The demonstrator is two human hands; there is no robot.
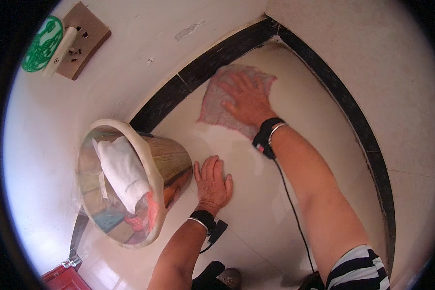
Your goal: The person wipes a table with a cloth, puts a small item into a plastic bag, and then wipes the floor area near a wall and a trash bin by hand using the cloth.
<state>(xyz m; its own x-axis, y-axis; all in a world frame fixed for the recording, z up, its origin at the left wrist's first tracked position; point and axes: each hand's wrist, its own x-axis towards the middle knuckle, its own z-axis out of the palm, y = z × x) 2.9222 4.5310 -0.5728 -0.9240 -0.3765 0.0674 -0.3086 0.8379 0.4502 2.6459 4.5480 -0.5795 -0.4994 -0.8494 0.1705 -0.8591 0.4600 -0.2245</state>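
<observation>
My right hand (248, 99) presses flat, fingers spread, on a grey cleaning cloth (215, 105) with a pink edge. The cloth lies spread on the pale tiled floor (253, 210), close against the dark skirting tiles on the left wall. My left hand (214, 181) rests palm down on the floor beside the waste bin, holding nothing. This bin (174, 159) has a wood-grain pattern and a pale rim. Inside it are a white crumpled item (123, 170) and some red plastic (150, 214).
Black skirting tiles (217, 52) run along both walls and meet in a corner. A brown wall socket plate (90, 40) carries a plugged-in device with a green pattern (45, 43). A red panel with a metal hinge (67, 279) is at the lower left. A cable (293, 206) hangs from my right wrist.
</observation>
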